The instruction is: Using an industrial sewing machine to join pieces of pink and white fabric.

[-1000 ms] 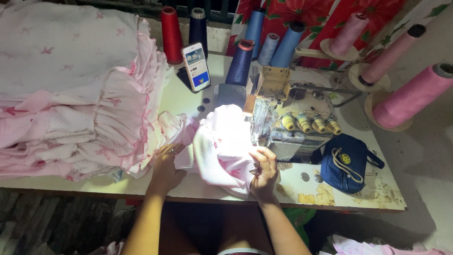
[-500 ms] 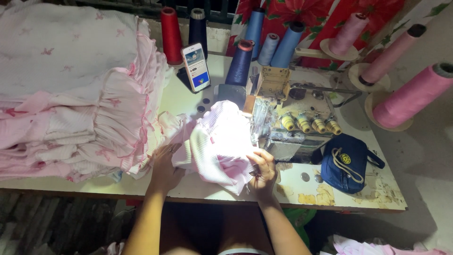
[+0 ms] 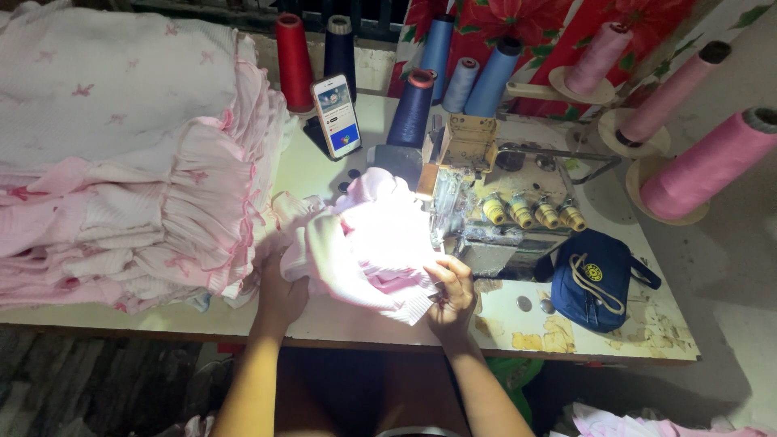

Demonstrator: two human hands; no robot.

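Note:
A brightly lit pink and white fabric piece [image 3: 380, 243] lies bunched on the table in front of a worn sewing machine [image 3: 494, 210]. My left hand [image 3: 282, 293] grips the fabric's left edge from underneath. My right hand [image 3: 450, 291] pinches the fabric's right edge close to the machine's base. Much of the fabric is washed out by the lamp light.
A tall stack of pink ruffled garments [image 3: 121, 162] fills the table's left. A phone [image 3: 337, 115] leans upright behind the fabric, among several thread cones [image 3: 411, 107]. Large pink cones [image 3: 708, 166] stand at right. A dark blue pouch [image 3: 599, 279] lies near the worn table edge [image 3: 566, 344].
The fabric has been gathered and turned in my hands, bunching closer to the machine. My left hand shifted slightly rightward under the cloth; my right hand stays at the fabric's right edge.

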